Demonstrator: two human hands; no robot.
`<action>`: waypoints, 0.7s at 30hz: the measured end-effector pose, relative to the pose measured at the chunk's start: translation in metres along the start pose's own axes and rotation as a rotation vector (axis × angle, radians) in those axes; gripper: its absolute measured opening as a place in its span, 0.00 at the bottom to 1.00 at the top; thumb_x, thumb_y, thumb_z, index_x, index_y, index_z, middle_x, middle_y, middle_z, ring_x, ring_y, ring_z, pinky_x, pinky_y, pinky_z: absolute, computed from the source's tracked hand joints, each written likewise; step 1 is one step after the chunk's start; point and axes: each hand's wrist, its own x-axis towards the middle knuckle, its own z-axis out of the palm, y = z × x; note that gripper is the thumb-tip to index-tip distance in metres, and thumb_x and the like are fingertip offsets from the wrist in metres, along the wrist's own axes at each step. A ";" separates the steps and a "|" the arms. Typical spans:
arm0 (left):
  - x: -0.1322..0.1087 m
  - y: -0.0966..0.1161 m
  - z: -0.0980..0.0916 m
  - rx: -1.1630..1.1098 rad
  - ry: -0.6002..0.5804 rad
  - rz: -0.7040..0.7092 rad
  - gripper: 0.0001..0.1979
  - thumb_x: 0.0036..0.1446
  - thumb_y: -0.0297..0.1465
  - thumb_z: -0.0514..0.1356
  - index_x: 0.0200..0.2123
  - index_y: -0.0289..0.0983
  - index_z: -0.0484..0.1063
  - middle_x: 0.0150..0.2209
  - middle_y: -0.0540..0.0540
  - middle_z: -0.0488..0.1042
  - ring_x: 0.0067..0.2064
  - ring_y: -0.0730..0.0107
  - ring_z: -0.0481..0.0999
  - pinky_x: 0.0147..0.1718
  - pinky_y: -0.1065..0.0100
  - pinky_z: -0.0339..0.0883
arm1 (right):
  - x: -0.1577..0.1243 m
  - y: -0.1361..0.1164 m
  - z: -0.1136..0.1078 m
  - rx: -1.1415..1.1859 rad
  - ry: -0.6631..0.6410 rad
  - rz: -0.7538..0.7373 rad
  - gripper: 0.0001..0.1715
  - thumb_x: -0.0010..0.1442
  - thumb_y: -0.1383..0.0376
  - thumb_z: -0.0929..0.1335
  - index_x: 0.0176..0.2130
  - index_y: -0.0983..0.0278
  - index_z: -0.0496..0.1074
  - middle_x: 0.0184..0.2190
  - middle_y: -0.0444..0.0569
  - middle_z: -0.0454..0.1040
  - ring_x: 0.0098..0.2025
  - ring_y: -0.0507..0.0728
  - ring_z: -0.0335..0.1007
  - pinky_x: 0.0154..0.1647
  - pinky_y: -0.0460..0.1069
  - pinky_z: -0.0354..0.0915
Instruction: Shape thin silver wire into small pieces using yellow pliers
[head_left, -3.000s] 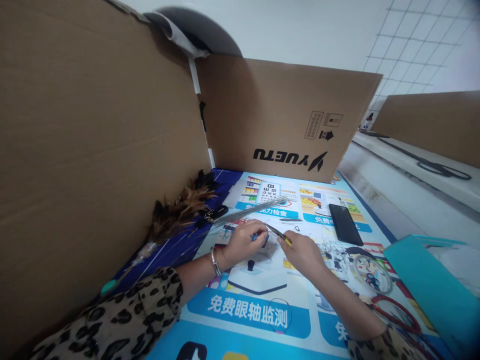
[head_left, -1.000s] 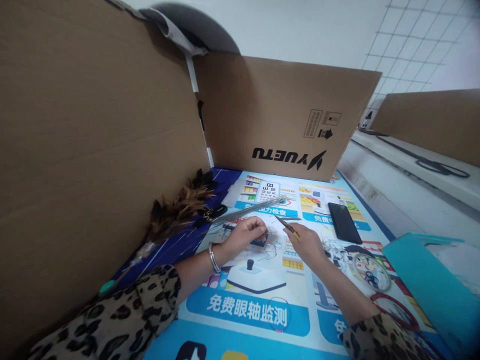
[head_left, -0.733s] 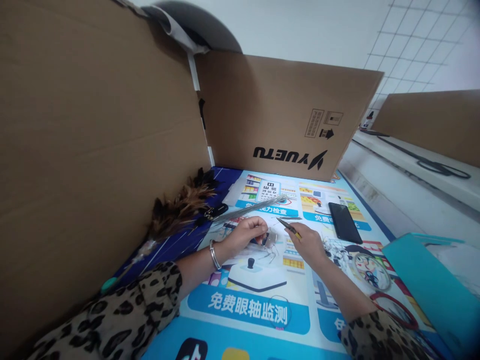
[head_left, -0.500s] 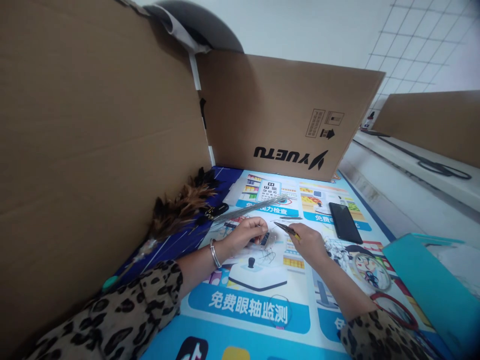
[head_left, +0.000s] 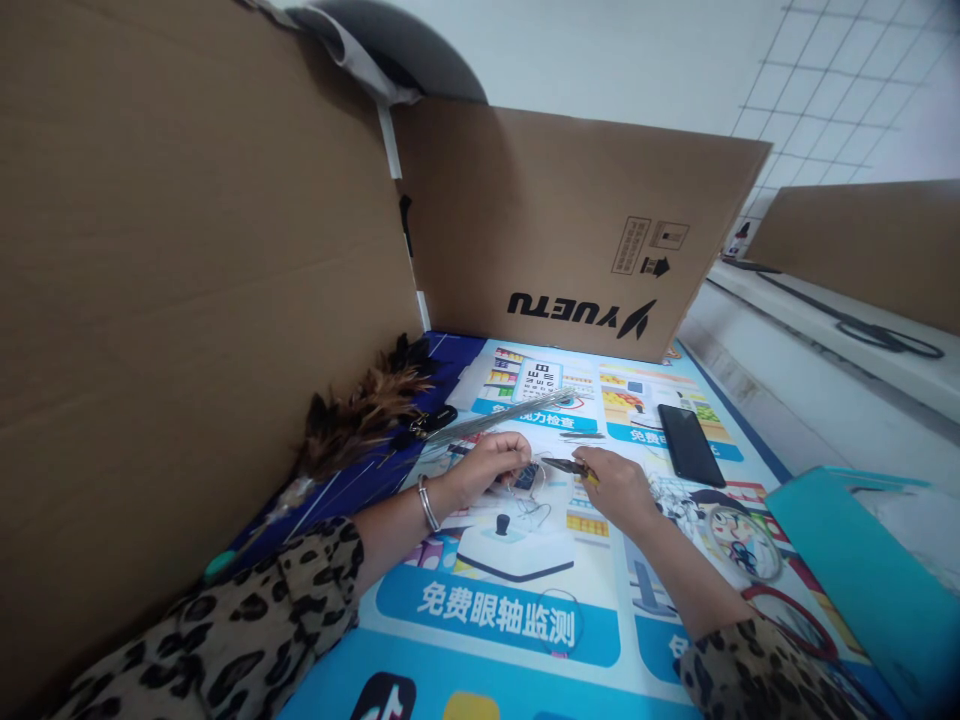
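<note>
My left hand (head_left: 496, 468) is closed in a pinch on a thin wire (head_left: 541, 488), which curves in a loop below the fingertips. In my right hand (head_left: 616, 490) is a pair of pliers (head_left: 566, 466) with dark pointed jaws and yellow on the handles. The plier tips point left and sit close to the left fingertips, at the wire; whether the jaws grip it is too small to tell. Beyond both hands a bundle of thin straight wires (head_left: 510, 412) lies on the printed table cover (head_left: 525, 550). A few short wire pieces (head_left: 583, 435) rest beside that bundle.
A black phone (head_left: 690, 445) lies to the right. Nearer are a clear round dish (head_left: 742, 543), a red ring (head_left: 793, 620) and a turquoise box (head_left: 862, 570). Brown feathers (head_left: 367, 400) lie along the left cardboard panel (head_left: 187, 280); another cardboard panel (head_left: 570, 220) stands behind.
The pliers have swung from pointing up-left to nearly level, their tips now lower and nearer the left fingers. My left hand has barely moved, and the wire loop shows more clearly.
</note>
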 end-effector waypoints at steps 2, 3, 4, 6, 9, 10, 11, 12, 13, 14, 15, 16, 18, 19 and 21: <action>0.001 0.000 -0.001 0.001 -0.009 0.004 0.08 0.49 0.32 0.56 0.25 0.34 0.63 0.18 0.54 0.60 0.19 0.80 0.58 0.18 0.75 0.50 | 0.000 -0.001 -0.001 0.007 -0.013 -0.014 0.21 0.52 0.71 0.60 0.46 0.61 0.67 0.42 0.46 0.72 0.45 0.52 0.65 0.47 0.46 0.57; 0.001 0.000 -0.001 0.002 -0.017 0.009 0.07 0.49 0.32 0.56 0.25 0.34 0.63 0.18 0.53 0.61 0.20 0.80 0.59 0.19 0.75 0.52 | 0.000 -0.002 -0.001 0.009 -0.022 -0.020 0.21 0.53 0.71 0.60 0.46 0.61 0.67 0.42 0.46 0.72 0.45 0.52 0.65 0.47 0.46 0.57; 0.001 0.000 -0.001 0.003 -0.027 0.016 0.07 0.49 0.32 0.56 0.25 0.33 0.63 0.19 0.53 0.62 0.21 0.79 0.60 0.21 0.74 0.53 | 0.000 -0.002 -0.002 0.009 -0.029 -0.023 0.21 0.53 0.71 0.60 0.46 0.61 0.67 0.42 0.46 0.72 0.45 0.52 0.65 0.47 0.46 0.57; 0.001 0.000 -0.001 -0.008 -0.051 0.023 0.08 0.50 0.32 0.56 0.25 0.33 0.63 0.21 0.52 0.63 0.23 0.78 0.62 0.23 0.74 0.56 | 0.000 -0.003 -0.002 0.007 -0.032 -0.016 0.20 0.53 0.71 0.60 0.46 0.61 0.67 0.42 0.46 0.72 0.45 0.52 0.65 0.47 0.45 0.57; 0.001 0.000 0.000 -0.053 -0.080 0.006 0.08 0.51 0.33 0.55 0.27 0.34 0.63 0.23 0.51 0.65 0.23 0.77 0.63 0.24 0.73 0.56 | 0.000 -0.003 -0.002 0.006 -0.024 0.002 0.20 0.52 0.71 0.60 0.45 0.61 0.67 0.42 0.46 0.72 0.45 0.52 0.65 0.47 0.45 0.57; 0.001 0.000 0.001 -0.067 -0.088 -0.005 0.08 0.52 0.34 0.55 0.28 0.34 0.62 0.23 0.51 0.65 0.23 0.78 0.63 0.23 0.73 0.56 | 0.000 -0.003 -0.002 0.007 -0.023 0.004 0.20 0.52 0.71 0.60 0.45 0.61 0.67 0.42 0.45 0.72 0.45 0.52 0.65 0.47 0.45 0.57; 0.001 0.000 0.001 -0.078 -0.095 -0.014 0.08 0.52 0.34 0.55 0.28 0.34 0.62 0.23 0.51 0.65 0.23 0.78 0.63 0.23 0.73 0.56 | 0.000 -0.003 -0.001 0.008 -0.020 0.003 0.20 0.52 0.72 0.60 0.45 0.61 0.67 0.42 0.45 0.72 0.45 0.52 0.65 0.47 0.45 0.57; 0.000 0.000 0.001 -0.085 -0.099 -0.021 0.08 0.53 0.34 0.55 0.29 0.34 0.62 0.23 0.51 0.65 0.23 0.78 0.63 0.23 0.73 0.56 | 0.000 -0.002 -0.001 0.008 -0.018 -0.002 0.20 0.52 0.72 0.60 0.45 0.61 0.67 0.42 0.45 0.72 0.45 0.52 0.65 0.47 0.45 0.57; 0.000 -0.001 0.001 -0.088 -0.102 -0.023 0.08 0.53 0.34 0.55 0.29 0.34 0.62 0.23 0.51 0.65 0.22 0.78 0.63 0.23 0.74 0.56 | 0.000 -0.002 -0.001 0.009 -0.013 -0.007 0.20 0.52 0.72 0.60 0.45 0.61 0.67 0.42 0.45 0.72 0.45 0.52 0.65 0.47 0.45 0.57; 0.000 -0.001 0.001 -0.088 -0.102 -0.020 0.09 0.53 0.34 0.55 0.29 0.34 0.62 0.23 0.51 0.65 0.22 0.78 0.63 0.23 0.74 0.55 | 0.000 -0.001 0.000 0.010 -0.006 -0.013 0.20 0.52 0.72 0.60 0.45 0.61 0.67 0.42 0.45 0.72 0.44 0.52 0.65 0.47 0.45 0.58; 0.000 -0.001 0.001 -0.084 -0.101 -0.013 0.09 0.53 0.34 0.55 0.29 0.34 0.62 0.23 0.51 0.65 0.22 0.78 0.62 0.23 0.74 0.55 | 0.000 -0.001 0.001 0.011 0.003 -0.020 0.20 0.51 0.72 0.61 0.45 0.61 0.68 0.41 0.45 0.72 0.44 0.52 0.66 0.46 0.45 0.58; 0.000 -0.001 0.000 -0.079 -0.098 -0.006 0.09 0.53 0.34 0.55 0.29 0.34 0.62 0.23 0.51 0.65 0.22 0.78 0.62 0.22 0.74 0.55 | 0.000 0.000 0.001 0.013 0.014 -0.030 0.20 0.51 0.72 0.61 0.44 0.60 0.68 0.40 0.45 0.73 0.43 0.52 0.66 0.46 0.46 0.59; 0.000 -0.001 -0.001 -0.067 -0.094 -0.004 0.09 0.53 0.34 0.55 0.29 0.34 0.62 0.23 0.51 0.64 0.22 0.78 0.62 0.22 0.74 0.55 | 0.000 0.002 0.003 0.019 0.044 -0.059 0.19 0.50 0.72 0.61 0.43 0.60 0.68 0.39 0.46 0.73 0.42 0.53 0.67 0.44 0.45 0.60; 0.000 0.000 -0.001 -0.061 -0.092 -0.011 0.08 0.52 0.34 0.55 0.29 0.34 0.62 0.23 0.51 0.64 0.22 0.78 0.62 0.22 0.74 0.55 | -0.001 0.003 0.005 0.023 0.063 -0.076 0.19 0.50 0.72 0.62 0.42 0.60 0.68 0.38 0.46 0.73 0.42 0.53 0.67 0.44 0.45 0.60; 0.000 0.000 -0.001 -0.052 -0.092 -0.029 0.08 0.52 0.34 0.56 0.29 0.34 0.62 0.23 0.52 0.64 0.22 0.79 0.62 0.22 0.75 0.56 | -0.001 0.005 0.006 0.031 0.098 -0.103 0.19 0.49 0.72 0.62 0.42 0.60 0.68 0.38 0.46 0.73 0.41 0.53 0.67 0.43 0.45 0.60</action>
